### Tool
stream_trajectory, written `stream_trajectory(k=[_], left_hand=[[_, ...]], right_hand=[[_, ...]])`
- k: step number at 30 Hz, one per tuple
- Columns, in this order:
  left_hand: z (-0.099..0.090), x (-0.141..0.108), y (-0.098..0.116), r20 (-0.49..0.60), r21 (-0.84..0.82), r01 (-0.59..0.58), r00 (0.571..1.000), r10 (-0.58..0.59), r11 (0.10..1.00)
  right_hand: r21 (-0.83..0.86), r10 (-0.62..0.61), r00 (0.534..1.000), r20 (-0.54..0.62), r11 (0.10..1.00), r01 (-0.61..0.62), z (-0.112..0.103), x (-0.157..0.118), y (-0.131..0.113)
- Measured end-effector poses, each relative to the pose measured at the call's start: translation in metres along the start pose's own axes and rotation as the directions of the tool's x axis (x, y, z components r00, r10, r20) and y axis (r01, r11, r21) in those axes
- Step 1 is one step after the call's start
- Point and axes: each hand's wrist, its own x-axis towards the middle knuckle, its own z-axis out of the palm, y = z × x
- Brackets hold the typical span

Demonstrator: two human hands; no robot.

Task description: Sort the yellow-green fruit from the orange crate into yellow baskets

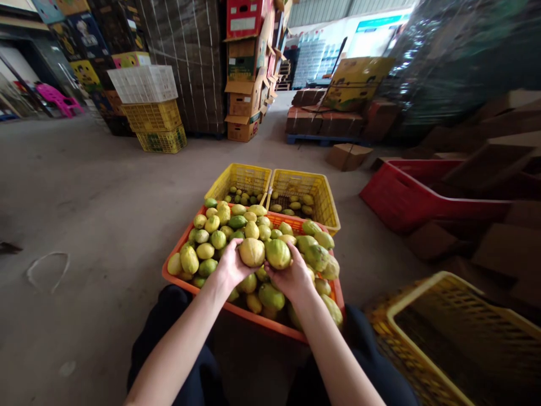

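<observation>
My left hand point(230, 268) is closed round a yellowish papaya point(252, 252), thumb on its upper side. Beside it, my right hand point(295, 275) grips a greener, faintly striped papaya point(278, 254). Both fruits are held side by side, almost touching, above a heaped orange crate point(270, 323). Many yellow and green papayas point(189, 259) fill that crate, with longer ones point(316, 257) gathered along its right side. The fingers under the two held fruits are partly hidden.
Behind the orange crate stand two yellow crates point(332, 200) with some fruit at the bottom. Another yellow crate point(426, 349) is close on my right, near a red bin point(393, 197) and cardboard. Stacked crates point(154, 115) and boxes point(243, 104) stand farther back.
</observation>
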Motion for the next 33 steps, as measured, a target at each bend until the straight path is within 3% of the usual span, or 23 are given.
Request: stream_trajectory(k=[15,20,23,25,29,31,33], left_hand=[[-0.002,-0.003,0.002,-0.018,-0.003,-0.006,1.0,0.006,1.0],[-0.005,-0.002,0.005,-0.046,-0.073,-0.035,0.998,0.032,0.997],[-0.004,-0.005,0.007,0.025,-0.177,-0.05,0.998,0.056,0.983],[-0.003,-0.007,0.006,0.087,-0.237,-0.082,0.991,0.105,0.968],[-0.001,-0.011,-0.005,0.183,-0.255,-0.071,0.976,0.12,0.964],[0.001,-0.011,-0.014,0.213,-0.258,-0.036,0.973,0.094,0.966],[0.004,-0.01,-0.022,0.255,-0.268,-0.016,0.963,0.086,0.963]], right_hand=[[-0.063,0.023,0.999,0.031,0.998,-0.021,0.002,-0.003,0.001],[-0.157,-0.105,0.993,0.057,0.981,0.113,0.005,-0.009,0.002],[-0.28,-0.212,0.972,0.104,0.931,0.233,0.004,-0.012,0.003],[-0.388,-0.371,0.918,0.143,0.832,0.397,0.0,-0.012,0.003],[-0.582,-0.678,0.674,0.293,0.433,0.688,-0.006,-0.007,0.009],[-0.604,-0.711,0.591,0.382,0.292,0.742,-0.006,-0.004,0.015],[-0.613,-0.694,0.559,0.454,0.212,0.761,-0.005,-0.001,0.022]])
